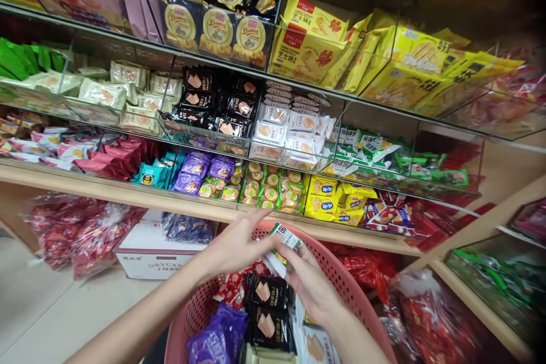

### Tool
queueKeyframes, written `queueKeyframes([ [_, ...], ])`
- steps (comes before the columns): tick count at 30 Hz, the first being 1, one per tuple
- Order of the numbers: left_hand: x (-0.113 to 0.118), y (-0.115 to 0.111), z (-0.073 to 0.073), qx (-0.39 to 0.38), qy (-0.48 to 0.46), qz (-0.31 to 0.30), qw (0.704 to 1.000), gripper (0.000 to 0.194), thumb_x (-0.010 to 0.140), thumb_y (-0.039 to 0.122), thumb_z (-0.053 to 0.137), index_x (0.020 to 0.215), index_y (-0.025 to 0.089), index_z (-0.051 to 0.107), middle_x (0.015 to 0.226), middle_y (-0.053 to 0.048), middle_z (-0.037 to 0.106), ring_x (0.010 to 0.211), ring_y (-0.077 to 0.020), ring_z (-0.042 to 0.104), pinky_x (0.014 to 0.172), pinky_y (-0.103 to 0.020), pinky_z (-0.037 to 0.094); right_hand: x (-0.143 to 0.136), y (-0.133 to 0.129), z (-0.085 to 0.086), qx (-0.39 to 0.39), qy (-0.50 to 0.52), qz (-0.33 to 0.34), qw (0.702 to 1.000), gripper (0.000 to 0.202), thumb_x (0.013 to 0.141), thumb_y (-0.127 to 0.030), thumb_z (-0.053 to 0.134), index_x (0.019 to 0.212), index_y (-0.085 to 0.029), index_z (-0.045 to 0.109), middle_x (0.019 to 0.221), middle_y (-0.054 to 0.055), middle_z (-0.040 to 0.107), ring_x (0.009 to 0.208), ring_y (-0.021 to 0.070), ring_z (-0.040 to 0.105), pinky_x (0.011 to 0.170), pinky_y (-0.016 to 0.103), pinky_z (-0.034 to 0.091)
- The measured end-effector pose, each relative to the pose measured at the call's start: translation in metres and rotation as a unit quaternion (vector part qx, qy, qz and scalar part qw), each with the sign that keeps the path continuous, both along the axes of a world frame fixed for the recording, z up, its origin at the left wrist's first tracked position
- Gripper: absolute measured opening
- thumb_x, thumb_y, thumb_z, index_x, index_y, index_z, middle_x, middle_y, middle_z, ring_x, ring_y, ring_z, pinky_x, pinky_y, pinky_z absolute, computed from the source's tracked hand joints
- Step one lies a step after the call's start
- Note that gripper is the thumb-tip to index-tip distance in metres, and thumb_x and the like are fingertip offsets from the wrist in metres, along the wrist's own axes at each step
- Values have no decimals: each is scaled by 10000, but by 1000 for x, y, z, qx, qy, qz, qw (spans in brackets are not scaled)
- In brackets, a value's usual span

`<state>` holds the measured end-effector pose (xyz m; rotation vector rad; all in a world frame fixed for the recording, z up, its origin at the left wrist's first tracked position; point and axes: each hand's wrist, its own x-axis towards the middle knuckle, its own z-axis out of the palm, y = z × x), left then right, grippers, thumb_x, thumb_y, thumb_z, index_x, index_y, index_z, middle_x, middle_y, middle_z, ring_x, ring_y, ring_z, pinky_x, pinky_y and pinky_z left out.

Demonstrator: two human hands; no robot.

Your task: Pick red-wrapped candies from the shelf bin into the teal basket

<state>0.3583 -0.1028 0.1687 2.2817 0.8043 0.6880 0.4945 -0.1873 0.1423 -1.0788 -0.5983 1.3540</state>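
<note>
My right hand [309, 281] grips a small white-and-green snack packet [285, 239] over a pink perforated basket [356, 298]. Beside it, my left hand [241, 242] has its fingers stretched out, with the thumb at the packet's edge; whether it touches cannot be made out. Inside the basket lie black wafer packets [268, 324], purple packets [219, 335], red-and-white packets [234, 289] and white biscuit packets [318, 346]. My right forearm covers part of the basket's contents.
Glass-fronted shelves [213, 142] of sorted snacks rise ahead, with a wooden ledge [140, 190] below. Under it stand a white carton [143, 253] and bags of red packets [98, 236]. Another bag of red packets [439, 318] and a side shelf [478, 301] are at the right.
</note>
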Motion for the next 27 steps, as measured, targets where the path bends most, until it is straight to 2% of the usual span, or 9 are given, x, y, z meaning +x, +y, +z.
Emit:
queueKeyframes([
  [2, 8, -15, 10, 5, 69, -36, 997, 770, 700, 557, 502, 1334, 200, 248, 1360, -86, 303, 1237, -250, 287, 1013, -381, 264, 2, 1, -3, 1, 9, -1, 1000, 321, 668, -291, 665, 963, -222, 559, 917, 2, 633, 822, 141, 584, 701, 257, 467],
  [4, 15, -23, 11, 7, 111, -37, 993, 830, 668, 591, 513, 1336, 179, 240, 1355, -122, 301, 1224, -287, 302, 981, -418, 295, 3, 1, -6, -4, 22, -5, 1000, 278, 660, -276, 671, 917, -216, 582, 873, -6, 628, 750, 121, 581, 665, 234, 464],
  [8, 18, -24, 4, 25, 130, -60, 989, 648, 701, 488, 536, 1257, 204, 360, 1262, -119, 415, 1080, -275, 458, 865, -387, 388, 5, 0, -8, -22, 47, -5, 999, 202, 645, -262, 679, 818, -193, 599, 782, -17, 601, 646, 98, 546, 585, 213, 454],
  [12, 15, -21, 2, 45, 128, -94, 986, 467, 700, 331, 546, 1125, 174, 434, 1110, -100, 494, 966, -234, 506, 785, -324, 401, 4, -2, -5, -27, 70, 15, 997, 261, 660, -263, 659, 898, -186, 586, 849, 1, 605, 693, 110, 547, 634, 236, 461],
  [16, 17, -23, 2, 15, 160, -40, 986, 398, 687, 399, 533, 981, 153, 423, 912, -81, 543, 827, -228, 528, 634, -294, 396, -2, -5, -2, -23, 61, 19, 998, 279, 677, -265, 647, 935, -191, 571, 899, 4, 602, 703, 106, 550, 672, 251, 458],
  [19, 16, -24, -1, 23, 157, -25, 987, 337, 709, 291, 493, 1000, 144, 406, 971, -102, 538, 885, -244, 516, 659, -311, 405, -5, -6, -2, -15, 71, 23, 997, 267, 683, -276, 647, 924, -200, 559, 895, -7, 592, 709, 108, 552, 700, 264, 452],
  [23, 2, -20, -5, 8, 129, -109, 986, 714, 678, 199, 502, 1303, 145, 162, 1219, -126, 434, 1095, -239, 427, 861, -348, 386, -6, -8, -3, -29, 86, 47, 995, 253, 719, -327, 613, 934, -232, 517, 857, -15, 593, 693, 112, 553, 715, 296, 448],
  [25, -5, -18, -6, -11, 140, -116, 983, 862, 655, 188, 523, 1352, 162, 17, 1305, -125, 355, 1171, -237, 361, 933, -357, 348, -6, -8, -2, -20, 92, 70, 993, 236, 748, -350, 577, 943, -236, 508, 892, -3, 593, 719, 117, 553, 744, 317, 445],
  [27, -10, -18, -8, -17, 149, -100, 984, 883, 654, 209, 537, 1361, 173, 9, 1342, -121, 307, 1210, -241, 315, 972, -367, 315, -7, -9, -2, -12, 92, 84, 992, 237, 760, -353, 562, 961, -240, 507, 913, -2, 585, 730, 112, 551, 776, 330, 440],
])
